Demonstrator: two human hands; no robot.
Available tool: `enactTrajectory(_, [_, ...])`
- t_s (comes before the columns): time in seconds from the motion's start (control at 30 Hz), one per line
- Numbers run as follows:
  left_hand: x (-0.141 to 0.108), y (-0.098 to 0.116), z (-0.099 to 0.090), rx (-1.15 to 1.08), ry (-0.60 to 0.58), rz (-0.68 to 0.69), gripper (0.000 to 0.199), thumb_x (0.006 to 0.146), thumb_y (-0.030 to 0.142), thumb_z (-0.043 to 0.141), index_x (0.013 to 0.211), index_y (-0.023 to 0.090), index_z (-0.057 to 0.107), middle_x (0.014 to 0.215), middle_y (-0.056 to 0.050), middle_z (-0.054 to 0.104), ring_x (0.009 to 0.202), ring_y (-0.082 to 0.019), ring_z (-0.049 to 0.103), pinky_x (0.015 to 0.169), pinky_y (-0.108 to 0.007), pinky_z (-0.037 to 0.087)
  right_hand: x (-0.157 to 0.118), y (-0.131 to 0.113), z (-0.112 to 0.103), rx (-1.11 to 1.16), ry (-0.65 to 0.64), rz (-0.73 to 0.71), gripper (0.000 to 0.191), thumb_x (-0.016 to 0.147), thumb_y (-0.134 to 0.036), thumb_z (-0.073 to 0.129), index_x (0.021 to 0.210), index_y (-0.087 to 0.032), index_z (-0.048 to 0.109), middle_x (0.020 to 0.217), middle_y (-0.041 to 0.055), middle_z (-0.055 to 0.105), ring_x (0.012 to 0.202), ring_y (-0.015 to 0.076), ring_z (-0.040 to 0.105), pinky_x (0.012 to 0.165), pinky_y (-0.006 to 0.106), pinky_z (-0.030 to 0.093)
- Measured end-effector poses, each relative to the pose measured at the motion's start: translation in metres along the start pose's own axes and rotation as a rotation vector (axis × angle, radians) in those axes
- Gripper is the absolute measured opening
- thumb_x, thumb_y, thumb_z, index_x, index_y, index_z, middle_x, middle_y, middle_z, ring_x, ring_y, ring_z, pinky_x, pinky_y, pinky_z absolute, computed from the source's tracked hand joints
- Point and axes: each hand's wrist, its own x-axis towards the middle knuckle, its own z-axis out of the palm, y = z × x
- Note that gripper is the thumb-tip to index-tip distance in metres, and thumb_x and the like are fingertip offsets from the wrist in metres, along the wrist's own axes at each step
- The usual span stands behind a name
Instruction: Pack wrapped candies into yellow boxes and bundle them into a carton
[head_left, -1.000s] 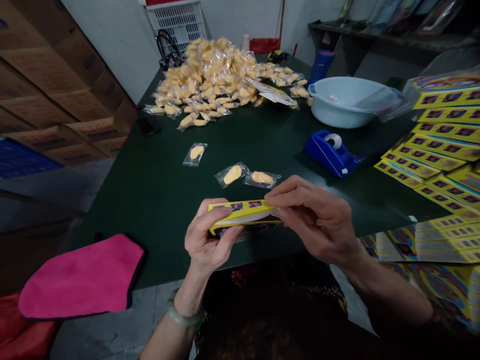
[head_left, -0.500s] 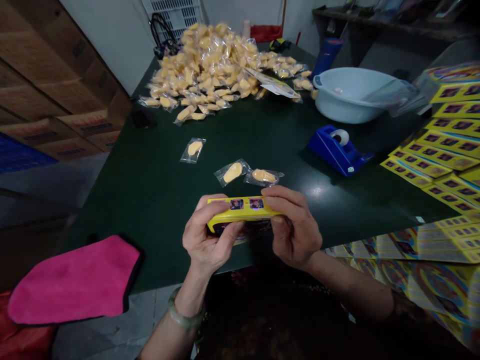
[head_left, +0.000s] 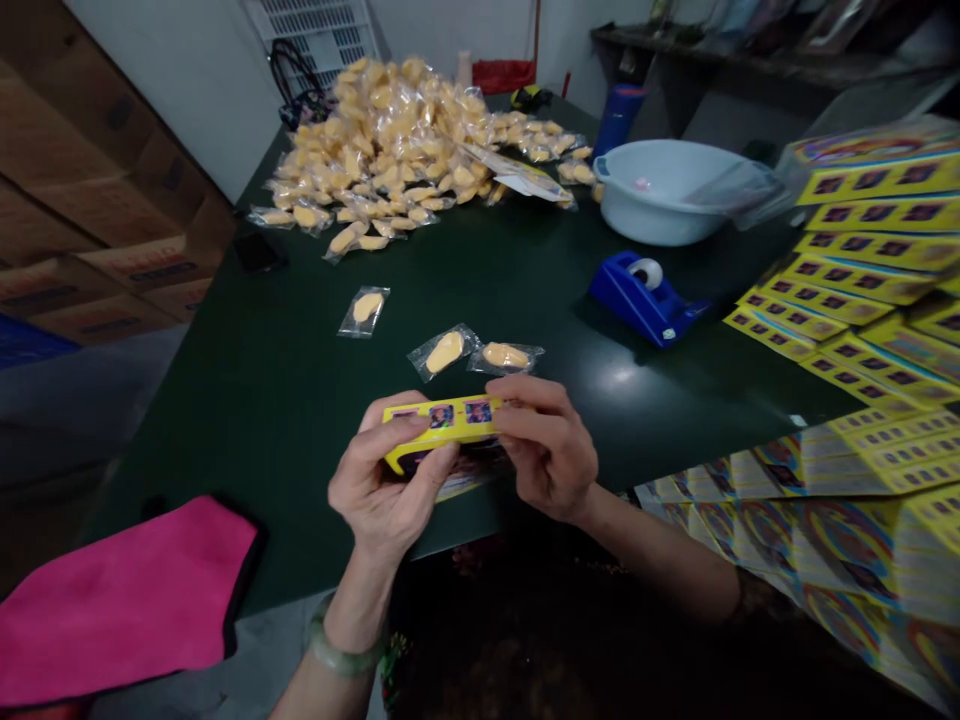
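The yellow box (head_left: pixel 460 425) was positioned above the bench (head_left: pixel 300 350), near its front edge, long axis left to right, fingers of the left hand (head_left: pixel 384 482) clamped on its left end, those of the right hand (head_left: pixel 553 452) on its right.

So they're wearing a chunky pale-green bangle (head_left: pixel 349 658) on the left wrist (head_left: pixel 360 605), dark clothes (head_left: pixel 510 640) are showing little red and green floral bits, and a dark mottled sleeve (head_left: pixel 769 605) is covering the upper right arm.

The box (head_left: pixel 459 416) looks like glossy card, the tape dispenser (head_left: pixel 634 300) smooth plastic.
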Motion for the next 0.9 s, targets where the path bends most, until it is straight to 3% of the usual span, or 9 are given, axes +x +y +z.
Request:
enactTrajectory(0.17, [0.008,0.003,-0.004,-0.077,-0.087,-0.033,0.031,0.067,0.005,0.076,0.091,0.019,0.062,0.093,-0.004,0.070,0.092,-0.021,0.067,0.070,-0.032,0.058,0.006,-0.008,-0.007,0.036,-0.051,-0.013,0.018,0.092,-0.014,0.047,0.106,-0.023,0.055,0.109,0.0071,0.061,0.101,0.0149,0.063,0.084,0.033,0.057])
enactTrajectory(0.23, [0.008,0.004,-0.003,-0.060,-0.061,-0.032,0.032,0.065,0.003,0.077,0.088,0.019,0.063,0.086,-0.002,0.070,0.085,-0.019,0.068,0.065,-0.030,0.058,0.004,-0.006,-0.017,0.011,-0.094,-0.035,0.021,0.092,-0.019,0.049,0.112,-0.022,0.054,0.116,0.0099,0.059,0.106,0.0163,0.061,0.085,0.033,0.056])
enactTrajectory(0.3, [0.006,0.006,0.000,-0.011,0.028,-0.036,0.032,0.063,0.002,0.078,0.086,0.020,0.063,0.083,-0.001,0.068,0.084,-0.018,0.068,0.065,-0.029,0.058,0.000,0.005,-0.038,-0.057,-0.122,0.016,0.031,0.089,-0.027,0.054,0.120,-0.020,0.052,0.122,0.0127,0.056,0.102,0.0173,0.062,0.076,0.030,0.057])
enactTrajectory(0.37, [0.003,0.009,0.003,0.039,0.130,-0.050,0.031,0.064,0.003,0.078,0.084,0.021,0.063,0.080,0.000,0.067,0.084,-0.018,0.068,0.068,-0.031,0.057,-0.001,0.025,-0.070,-0.188,-0.087,0.225,0.036,0.086,-0.033,0.057,0.119,-0.018,0.054,0.115,0.0113,0.060,0.083,0.0141,0.064,0.061,0.025,0.054])
enactTrajectory(0.47, [0.000,0.012,0.008,0.053,0.159,-0.060,0.028,0.066,0.004,0.078,0.083,0.021,0.063,0.083,-0.002,0.067,0.084,-0.018,0.067,0.068,-0.033,0.057,0.009,0.071,-0.130,-0.513,0.080,0.793,0.022,0.088,-0.030,0.049,0.097,-0.016,0.064,0.077,0.0017,0.063,0.058,0.0094,0.055,0.057,0.022,0.048])
enactTrajectory(0.6, [0.000,0.011,0.013,0.020,0.129,-0.026,0.030,0.065,0.006,0.079,0.086,0.021,0.064,0.087,-0.003,0.068,0.084,-0.019,0.067,0.064,-0.033,0.057,0.042,0.126,-0.190,-0.625,0.078,0.987,0.015,0.083,-0.018,0.051,0.083,-0.013,0.065,0.067,0.0009,0.060,0.054,0.0088,0.050,0.052,0.019,0.042])
enactTrajectory(0.73, [0.001,0.009,0.012,0.025,0.133,-0.048,0.028,0.068,0.008,0.078,0.086,0.023,0.064,0.087,-0.004,0.067,0.084,-0.020,0.067,0.066,-0.036,0.056,0.071,0.150,-0.210,-0.612,-0.125,1.207,0.011,0.075,-0.016,0.066,0.064,-0.013,0.065,0.046,-0.0030,0.050,0.039,0.0059,0.039,0.038,0.018,0.028])
enactTrajectory(0.9, [0.002,0.010,0.012,0.030,0.133,-0.062,0.027,0.068,0.010,0.079,0.085,0.024,0.064,0.087,-0.003,0.068,0.084,-0.020,0.066,0.066,-0.037,0.056,0.089,0.159,-0.218,-0.567,-0.295,1.369,0.023,0.071,-0.016,0.076,0.053,-0.013,0.062,0.040,-0.0035,0.046,0.035,0.0042,0.037,0.034,0.017,0.022])
